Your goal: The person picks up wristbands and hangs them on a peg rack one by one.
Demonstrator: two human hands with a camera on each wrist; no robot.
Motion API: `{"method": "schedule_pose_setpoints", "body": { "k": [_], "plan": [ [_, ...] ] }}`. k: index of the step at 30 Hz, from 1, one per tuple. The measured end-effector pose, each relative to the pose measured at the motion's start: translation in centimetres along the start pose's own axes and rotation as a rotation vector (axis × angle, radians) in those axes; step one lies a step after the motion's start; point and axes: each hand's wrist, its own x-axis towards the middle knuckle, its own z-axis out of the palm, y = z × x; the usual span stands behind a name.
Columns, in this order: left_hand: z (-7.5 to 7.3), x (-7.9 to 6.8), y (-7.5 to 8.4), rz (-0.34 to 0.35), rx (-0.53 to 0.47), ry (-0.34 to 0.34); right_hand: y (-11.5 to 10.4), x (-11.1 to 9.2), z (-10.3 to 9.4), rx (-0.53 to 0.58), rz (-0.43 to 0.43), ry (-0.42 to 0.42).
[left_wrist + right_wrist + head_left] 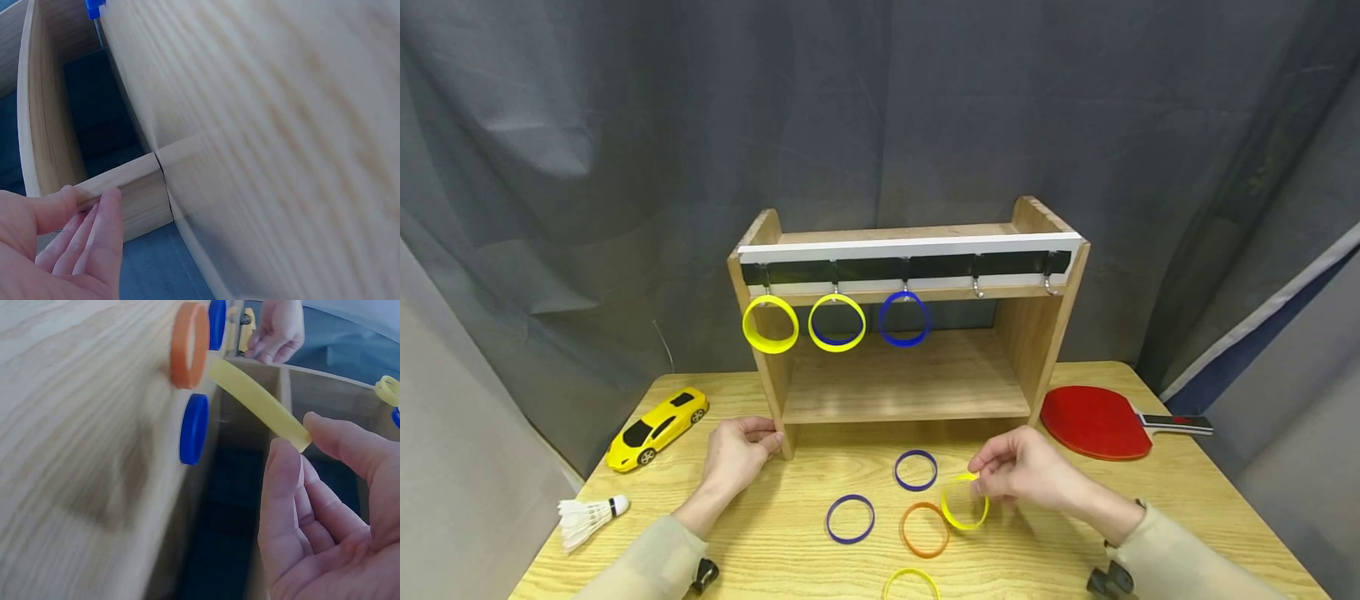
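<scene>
My right hand (pixel 1026 468) pinches a yellow ring (pixel 944 505) between thumb and fingers, just over the table; in the right wrist view this yellow ring (pixel 259 405) appears nearly edge-on. My left hand (pixel 737 454) grips the lower left upright of the wooden shelf (pixel 895 375); thumb and fingers hold that board's edge in the left wrist view. An orange ring (pixel 926 554), two dark blue rings (pixel 850 541) and another yellow ring (pixel 912 572) lie on the table between the hands.
Five hooks line the shelf's front. From the left, they bear a yellow ring (pixel 771 344), a yellow ring with blue inside it, and a blue ring (pixel 905 342). A toy car (pixel 657 429) and shuttlecock (pixel 587 521) lie left; a table tennis bat (pixel 1093 422) lies right.
</scene>
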Motion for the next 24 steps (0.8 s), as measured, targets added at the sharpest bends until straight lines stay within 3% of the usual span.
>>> {"method": "schedule_pose_setpoints", "body": {
  "k": [10, 24],
  "plan": [
    [0.0, 0.0, 0.1, 0.004, 0.009, 0.001, -1.8, -0.2, -0.4, 0.064, -0.051, 0.077],
    [0.0, 0.0, 0.0, 0.009, 0.016, 0.017, -4.3, -0.1, -0.7, 0.243, -0.103, 0.138]
  ]
}}
